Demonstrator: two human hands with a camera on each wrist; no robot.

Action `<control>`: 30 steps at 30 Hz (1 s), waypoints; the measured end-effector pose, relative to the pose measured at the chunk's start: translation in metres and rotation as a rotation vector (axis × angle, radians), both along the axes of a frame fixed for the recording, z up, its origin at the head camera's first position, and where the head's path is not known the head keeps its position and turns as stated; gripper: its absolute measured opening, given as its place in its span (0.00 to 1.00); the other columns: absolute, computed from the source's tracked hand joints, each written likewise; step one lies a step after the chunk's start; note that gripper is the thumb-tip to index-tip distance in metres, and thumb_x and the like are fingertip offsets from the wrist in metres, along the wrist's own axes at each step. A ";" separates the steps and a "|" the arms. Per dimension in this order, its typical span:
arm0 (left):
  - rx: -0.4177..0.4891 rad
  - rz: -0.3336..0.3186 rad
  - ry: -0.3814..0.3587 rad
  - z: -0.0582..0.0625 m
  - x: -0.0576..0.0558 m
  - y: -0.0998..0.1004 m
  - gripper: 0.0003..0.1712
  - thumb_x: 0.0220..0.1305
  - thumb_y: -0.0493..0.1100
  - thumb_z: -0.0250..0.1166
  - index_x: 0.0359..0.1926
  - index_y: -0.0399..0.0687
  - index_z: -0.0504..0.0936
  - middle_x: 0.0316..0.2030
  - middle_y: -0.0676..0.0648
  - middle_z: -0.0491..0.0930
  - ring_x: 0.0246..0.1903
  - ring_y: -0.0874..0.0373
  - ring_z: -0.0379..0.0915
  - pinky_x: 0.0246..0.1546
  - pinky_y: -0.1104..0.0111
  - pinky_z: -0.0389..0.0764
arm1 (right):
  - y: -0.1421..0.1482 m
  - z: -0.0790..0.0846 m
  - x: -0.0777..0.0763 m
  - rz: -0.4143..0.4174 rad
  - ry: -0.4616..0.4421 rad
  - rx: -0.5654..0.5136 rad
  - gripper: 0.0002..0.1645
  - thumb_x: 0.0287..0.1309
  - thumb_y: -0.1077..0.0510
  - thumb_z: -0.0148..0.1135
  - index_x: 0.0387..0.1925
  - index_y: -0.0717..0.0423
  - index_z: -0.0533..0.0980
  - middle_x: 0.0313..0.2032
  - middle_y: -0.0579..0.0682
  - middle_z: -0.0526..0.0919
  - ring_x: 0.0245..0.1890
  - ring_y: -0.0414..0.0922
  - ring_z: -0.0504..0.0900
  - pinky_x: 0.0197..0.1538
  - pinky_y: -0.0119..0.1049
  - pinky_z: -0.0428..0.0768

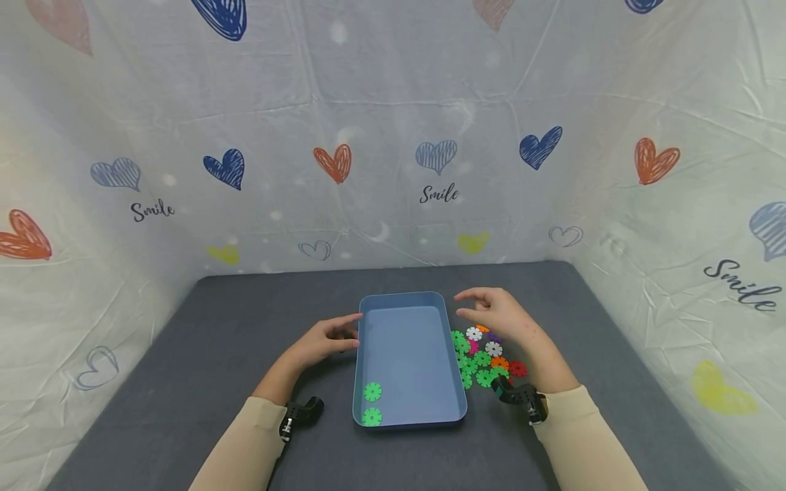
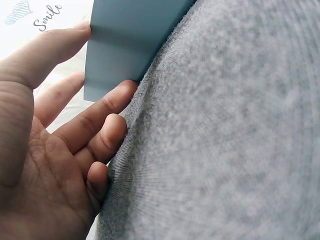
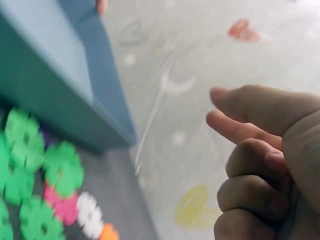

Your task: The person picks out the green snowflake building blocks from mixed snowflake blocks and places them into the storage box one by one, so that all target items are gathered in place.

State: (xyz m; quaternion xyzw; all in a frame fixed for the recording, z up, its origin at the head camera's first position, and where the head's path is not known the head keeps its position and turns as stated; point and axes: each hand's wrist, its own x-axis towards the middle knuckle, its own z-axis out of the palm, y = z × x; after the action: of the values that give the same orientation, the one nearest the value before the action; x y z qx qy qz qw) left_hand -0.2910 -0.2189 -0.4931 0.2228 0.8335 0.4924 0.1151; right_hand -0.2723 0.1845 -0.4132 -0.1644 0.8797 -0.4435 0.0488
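Observation:
A blue-grey rectangular tray [image 1: 408, 361] lies on the dark cloth, with two green notched plastic discs [image 1: 372, 391] inside near its front left corner. My left hand [image 1: 322, 339] rests at the tray's left wall; the left wrist view shows its thumb at the rim and its fingers loosely bent along the outer side. Beyond the tray's right edge, my right hand [image 1: 500, 315] is raised over the table with thumb and index finger apart. Nothing shows between them, and its other fingers are curled in. Several loose discs [image 1: 482, 358], mostly green, lie beside the tray below that hand.
White, pink, orange, red and purple discs are mixed into the pile, right against the tray's right wall. Dark grey cloth [image 1: 245, 341] covers the table. A pale sheet [image 1: 381, 123] printed with hearts hangs behind and along both sides.

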 end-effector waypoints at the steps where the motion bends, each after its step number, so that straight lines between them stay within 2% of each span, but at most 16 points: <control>1: -0.002 0.000 0.002 0.000 0.000 0.000 0.39 0.68 0.44 0.71 0.75 0.42 0.68 0.51 0.41 0.82 0.44 0.54 0.77 0.43 0.62 0.78 | 0.003 -0.004 -0.002 0.005 -0.018 0.009 0.24 0.68 0.53 0.68 0.61 0.58 0.79 0.14 0.44 0.60 0.14 0.42 0.57 0.23 0.38 0.65; 6: 0.001 0.000 -0.002 -0.001 0.000 0.000 0.39 0.69 0.44 0.71 0.76 0.42 0.67 0.51 0.40 0.82 0.45 0.53 0.77 0.44 0.60 0.78 | 0.015 -0.024 -0.012 0.060 -0.124 0.050 0.24 0.67 0.59 0.67 0.61 0.63 0.77 0.14 0.43 0.61 0.14 0.40 0.57 0.24 0.36 0.65; 8: 0.005 -0.002 -0.008 -0.002 -0.001 0.000 0.39 0.69 0.44 0.71 0.76 0.42 0.67 0.52 0.40 0.82 0.45 0.51 0.77 0.45 0.59 0.78 | 0.017 -0.031 -0.014 0.080 -0.166 0.076 0.22 0.66 0.62 0.67 0.60 0.62 0.78 0.14 0.44 0.64 0.14 0.40 0.58 0.25 0.36 0.66; 10: 0.005 0.000 -0.013 -0.002 -0.001 0.000 0.39 0.69 0.43 0.71 0.76 0.42 0.67 0.52 0.39 0.81 0.45 0.51 0.77 0.45 0.58 0.78 | 0.018 -0.036 -0.015 0.101 -0.206 0.093 0.21 0.64 0.64 0.67 0.58 0.61 0.78 0.15 0.46 0.70 0.14 0.40 0.61 0.25 0.36 0.67; 13: 0.002 0.004 -0.012 -0.001 0.000 0.000 0.39 0.68 0.43 0.71 0.76 0.43 0.67 0.51 0.40 0.82 0.44 0.51 0.77 0.44 0.58 0.78 | 0.016 -0.043 -0.015 0.106 -0.248 0.125 0.22 0.59 0.65 0.71 0.55 0.57 0.80 0.17 0.47 0.73 0.15 0.41 0.63 0.25 0.36 0.67; 19: 0.007 0.005 -0.011 -0.001 0.000 0.000 0.39 0.68 0.43 0.71 0.76 0.43 0.67 0.51 0.40 0.82 0.43 0.53 0.77 0.43 0.59 0.78 | 0.013 -0.051 -0.014 0.115 -0.260 0.171 0.21 0.56 0.64 0.74 0.53 0.52 0.82 0.17 0.45 0.66 0.17 0.41 0.63 0.25 0.35 0.67; 25: 0.003 0.000 -0.008 -0.001 -0.001 0.000 0.39 0.68 0.43 0.71 0.76 0.43 0.68 0.51 0.40 0.81 0.44 0.51 0.77 0.45 0.57 0.78 | 0.012 -0.054 -0.015 0.111 -0.239 0.167 0.18 0.55 0.65 0.73 0.49 0.52 0.83 0.17 0.45 0.66 0.18 0.41 0.62 0.26 0.37 0.66; 30: 0.001 0.007 -0.008 -0.003 -0.001 0.000 0.39 0.68 0.44 0.72 0.76 0.45 0.68 0.51 0.41 0.82 0.44 0.52 0.77 0.44 0.61 0.79 | 0.012 -0.056 -0.016 0.121 -0.221 0.150 0.18 0.55 0.65 0.73 0.49 0.54 0.81 0.17 0.45 0.66 0.18 0.41 0.62 0.27 0.37 0.66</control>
State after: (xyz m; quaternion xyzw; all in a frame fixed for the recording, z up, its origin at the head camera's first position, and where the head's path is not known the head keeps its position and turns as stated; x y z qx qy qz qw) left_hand -0.2921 -0.2186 -0.4957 0.2179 0.8335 0.4941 0.1165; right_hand -0.2884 0.1962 -0.4688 -0.1631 0.8882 -0.3880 0.1841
